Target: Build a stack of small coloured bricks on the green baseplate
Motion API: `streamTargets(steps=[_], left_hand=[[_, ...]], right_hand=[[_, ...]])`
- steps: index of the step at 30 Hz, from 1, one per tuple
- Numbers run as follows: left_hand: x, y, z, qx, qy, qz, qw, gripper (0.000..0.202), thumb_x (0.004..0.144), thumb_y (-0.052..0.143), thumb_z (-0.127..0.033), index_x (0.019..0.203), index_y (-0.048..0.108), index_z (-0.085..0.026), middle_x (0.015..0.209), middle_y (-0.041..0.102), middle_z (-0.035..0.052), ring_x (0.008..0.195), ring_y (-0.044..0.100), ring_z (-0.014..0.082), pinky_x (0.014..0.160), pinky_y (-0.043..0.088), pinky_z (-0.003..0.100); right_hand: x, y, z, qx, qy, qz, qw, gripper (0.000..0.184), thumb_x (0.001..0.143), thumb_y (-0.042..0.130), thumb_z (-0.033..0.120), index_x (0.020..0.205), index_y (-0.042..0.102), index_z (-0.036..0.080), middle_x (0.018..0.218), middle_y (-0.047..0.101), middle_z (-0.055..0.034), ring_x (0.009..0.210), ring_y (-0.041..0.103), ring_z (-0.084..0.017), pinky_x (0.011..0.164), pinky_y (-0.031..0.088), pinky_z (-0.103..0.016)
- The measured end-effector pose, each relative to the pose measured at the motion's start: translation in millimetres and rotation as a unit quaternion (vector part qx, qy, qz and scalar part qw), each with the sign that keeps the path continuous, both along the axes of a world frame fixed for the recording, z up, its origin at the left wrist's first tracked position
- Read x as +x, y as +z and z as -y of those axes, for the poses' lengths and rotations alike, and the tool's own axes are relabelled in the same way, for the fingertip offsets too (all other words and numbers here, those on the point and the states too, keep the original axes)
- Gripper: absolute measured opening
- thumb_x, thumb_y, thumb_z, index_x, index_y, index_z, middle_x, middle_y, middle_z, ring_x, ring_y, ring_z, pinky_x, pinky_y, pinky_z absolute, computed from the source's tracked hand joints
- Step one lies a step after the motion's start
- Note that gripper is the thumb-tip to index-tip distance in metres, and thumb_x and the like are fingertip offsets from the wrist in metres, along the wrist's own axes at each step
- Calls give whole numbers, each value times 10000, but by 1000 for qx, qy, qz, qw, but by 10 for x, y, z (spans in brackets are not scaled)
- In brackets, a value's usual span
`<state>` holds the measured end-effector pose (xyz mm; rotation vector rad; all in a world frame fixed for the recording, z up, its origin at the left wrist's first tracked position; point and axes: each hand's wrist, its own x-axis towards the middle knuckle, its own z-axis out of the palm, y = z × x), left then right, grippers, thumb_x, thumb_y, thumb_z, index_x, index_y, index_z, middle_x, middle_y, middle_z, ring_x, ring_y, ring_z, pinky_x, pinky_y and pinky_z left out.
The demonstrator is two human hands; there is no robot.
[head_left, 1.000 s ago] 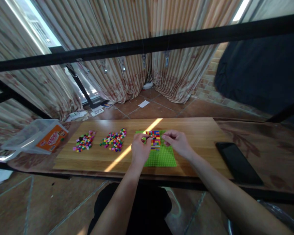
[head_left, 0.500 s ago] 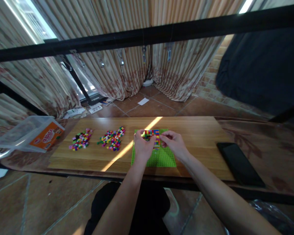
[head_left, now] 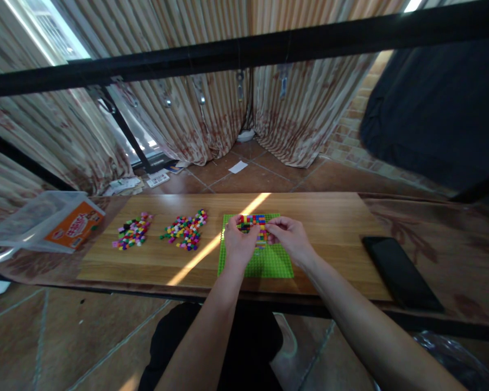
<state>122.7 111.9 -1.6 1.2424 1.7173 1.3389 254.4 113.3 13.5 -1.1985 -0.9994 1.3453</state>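
Observation:
A green studded baseplate (head_left: 269, 266) lies on the wooden board (head_left: 330, 228), with a patch of small coloured bricks (head_left: 257, 221) fixed at its far end. My left hand (head_left: 239, 244) rests on the plate, fingers curled and pinched at the brick patch's left edge. My right hand (head_left: 290, 237) is close beside it, fingers pinched at the patch's right side. What either pinch holds is too small to make out. The two hands nearly touch over the bricks.
Two heaps of loose coloured bricks (head_left: 185, 230) (head_left: 131, 231) lie left of the plate. A clear plastic box with an orange label (head_left: 52, 222) sits at the far left. A black phone (head_left: 399, 271) lies at the right. A black metal bar (head_left: 244, 51) crosses overhead.
Both hands have drawn closer together over the brick patch, the right one moving left. The view has shifted slightly.

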Motion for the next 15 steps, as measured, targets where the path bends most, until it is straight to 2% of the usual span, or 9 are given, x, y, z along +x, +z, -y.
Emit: streamTargets(steps=[7, 15], left_hand=[[10, -48, -27, -2, 16, 13, 1000, 445, 640, 769, -336, 1017, 591, -182, 1000, 668, 63, 938, 642, 205, 865, 499, 358], [5, -57, -37, -10, 17, 39, 999, 447, 630, 777, -306, 1020, 591, -189, 992, 668, 60, 922, 645, 199, 858, 506, 354]], right_hand=[[10, -12, -1, -4, 2, -1, 1000, 277, 582, 797, 374, 654, 637, 161, 480, 606, 29, 425, 534, -91, 444, 474, -224], [-13, -27, 13, -4, 1, 6, 1000, 291, 595, 789, 404, 659, 637, 164, 465, 598, 28, 417, 530, -96, 443, 478, -228]])
